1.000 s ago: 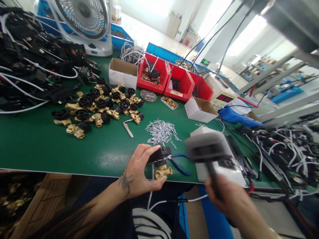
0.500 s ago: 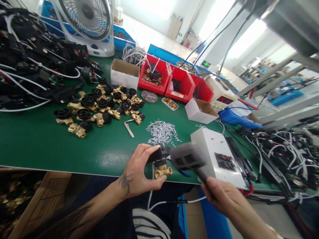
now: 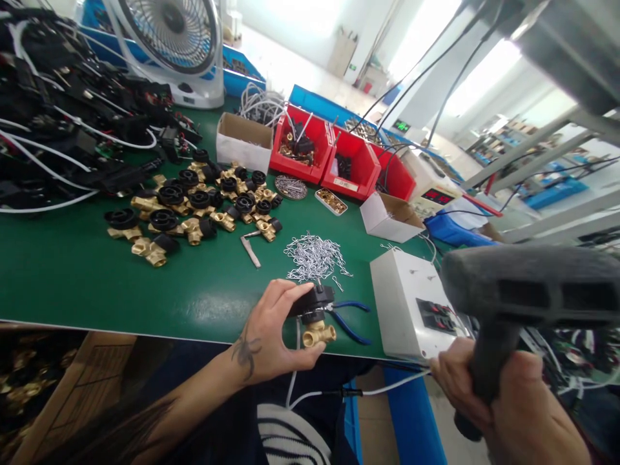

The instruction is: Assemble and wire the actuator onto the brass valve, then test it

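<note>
My left hand (image 3: pixel 276 329) is closed round a valve assembly at the bench's front edge. Its black plastic housing (image 3: pixel 312 297) sits on top of a brass valve body (image 3: pixel 318 334), and a white cable hangs from it. A pair of blue-handled pliers (image 3: pixel 351 323) lies just right of the assembly, its jaws partly hidden behind it. On the right, my right hand (image 3: pixel 498 387) grips the handle of a dark grey mallet (image 3: pixel 533 284), raised close to the camera and well apart from the assembly. Rectangular recesses show in the mallet's head.
Behind my left hand lie a pile of metal clips (image 3: pixel 314 255) and an L-shaped hex key (image 3: pixel 250 248). Brass valves with black caps (image 3: pixel 198 200) cover the left. Red bins (image 3: pixel 351 165) stand behind; a grey control box (image 3: pixel 404 310) sits at right, a fan (image 3: pixel 194 90) at back left.
The mallet and my right hand have moved right and up toward the camera, away from the valve assembly. The pliers' handles are now uncovered. My left hand has stayed nearly still.
</note>
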`<state>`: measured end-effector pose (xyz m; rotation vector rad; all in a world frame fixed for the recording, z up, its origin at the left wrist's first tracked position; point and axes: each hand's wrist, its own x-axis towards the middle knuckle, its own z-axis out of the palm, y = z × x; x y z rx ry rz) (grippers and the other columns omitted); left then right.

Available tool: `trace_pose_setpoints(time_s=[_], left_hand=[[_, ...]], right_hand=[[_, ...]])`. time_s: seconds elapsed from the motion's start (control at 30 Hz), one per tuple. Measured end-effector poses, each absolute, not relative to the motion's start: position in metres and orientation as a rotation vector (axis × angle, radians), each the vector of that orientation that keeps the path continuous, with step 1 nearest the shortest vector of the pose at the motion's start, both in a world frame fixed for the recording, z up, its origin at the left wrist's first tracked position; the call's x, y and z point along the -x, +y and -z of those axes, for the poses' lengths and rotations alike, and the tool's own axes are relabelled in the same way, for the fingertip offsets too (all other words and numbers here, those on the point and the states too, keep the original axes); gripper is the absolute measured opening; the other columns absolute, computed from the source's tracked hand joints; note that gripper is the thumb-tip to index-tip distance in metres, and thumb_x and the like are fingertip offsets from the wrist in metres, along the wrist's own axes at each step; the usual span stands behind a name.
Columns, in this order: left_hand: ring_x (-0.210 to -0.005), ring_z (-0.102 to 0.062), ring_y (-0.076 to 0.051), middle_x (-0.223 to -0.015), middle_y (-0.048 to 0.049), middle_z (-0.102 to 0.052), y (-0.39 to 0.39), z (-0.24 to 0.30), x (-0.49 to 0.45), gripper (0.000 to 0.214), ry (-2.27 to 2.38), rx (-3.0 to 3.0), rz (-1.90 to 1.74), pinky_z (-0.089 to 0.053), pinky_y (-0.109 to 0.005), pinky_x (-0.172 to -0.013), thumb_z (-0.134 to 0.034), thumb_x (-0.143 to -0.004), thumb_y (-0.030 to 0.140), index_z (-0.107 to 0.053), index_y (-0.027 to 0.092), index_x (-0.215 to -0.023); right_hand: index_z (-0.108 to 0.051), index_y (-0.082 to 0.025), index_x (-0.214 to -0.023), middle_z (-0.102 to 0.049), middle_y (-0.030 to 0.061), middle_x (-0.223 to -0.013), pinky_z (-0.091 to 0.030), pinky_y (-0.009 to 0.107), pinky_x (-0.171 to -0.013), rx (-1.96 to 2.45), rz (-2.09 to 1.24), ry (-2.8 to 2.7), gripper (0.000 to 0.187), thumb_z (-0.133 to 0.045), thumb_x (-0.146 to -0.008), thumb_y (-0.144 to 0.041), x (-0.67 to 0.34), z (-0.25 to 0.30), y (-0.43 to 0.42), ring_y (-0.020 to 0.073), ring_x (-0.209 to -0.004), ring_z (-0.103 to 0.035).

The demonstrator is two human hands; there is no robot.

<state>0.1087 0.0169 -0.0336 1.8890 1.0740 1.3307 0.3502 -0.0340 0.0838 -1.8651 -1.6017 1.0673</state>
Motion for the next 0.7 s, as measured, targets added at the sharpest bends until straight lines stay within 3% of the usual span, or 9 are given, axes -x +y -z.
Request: trace_pose_setpoints(time_s=[0.17,0.33,0.57,0.7], left_hand=[[-0.105,-0.053,-0.023,-0.116,-0.0084,-0.052,0.017,0.034,-0.108,0.067,1.062,-1.889,-1.334,-0.053,-0.038,-0.091,-0.07,-0.069,0.026,-0.047,0.018,-0.131],[-0.104,-0.053,-0.023,-0.116,-0.0083,-0.052,0.018,0.034,-0.109,0.066,1.087,-1.891,-1.339,-0.052,-0.039,-0.091,-0.069,-0.069,0.028,-0.047,0.019,-0.131],[-0.105,-0.053,-0.023,-0.116,-0.0087,-0.053,0.017,0.033,-0.109,0.066,1.069,-1.914,-1.348,-0.052,-0.038,-0.091,-0.07,-0.069,0.027,-0.048,0.018,-0.131],[-0.104,-0.053,-0.023,-0.115,-0.0086,-0.053,0.017,0.034,-0.11,0.066,1.089,-1.923,-1.362,-0.052,-0.039,-0.09,-0.069,-0.07,0.029,-0.048,0.018,-0.131]], right_hand=[[-0.043,-0.019,-0.055,-0.038,-0.0013,-0.051,-0.025,0.025,-0.044,1.894,-1.253,-1.834,0.066,-0.039,-0.086,-0.077,-0.344,-0.075,-0.027,0.0108,-0.047,-0.033],[-0.046,-0.021,-0.059,-0.032,-0.0028,-0.046,-0.023,0.025,-0.039,1.862,-1.076,-1.608,0.069,-0.02,-0.09,-0.077,-0.355,-0.08,-0.03,0.0111,-0.041,-0.029],[-0.042,-0.019,-0.056,-0.036,-0.0016,-0.052,-0.023,0.025,-0.044,1.916,-1.185,-1.893,0.066,-0.034,-0.087,-0.077,-0.34,-0.081,-0.026,0.0107,-0.047,-0.031],[-0.044,-0.021,-0.06,-0.03,-0.0029,-0.048,-0.023,0.026,-0.04,1.818,-1.023,-1.686,0.067,-0.017,-0.092,-0.074,-0.344,-0.088,-0.033,0.012,-0.043,-0.028]])
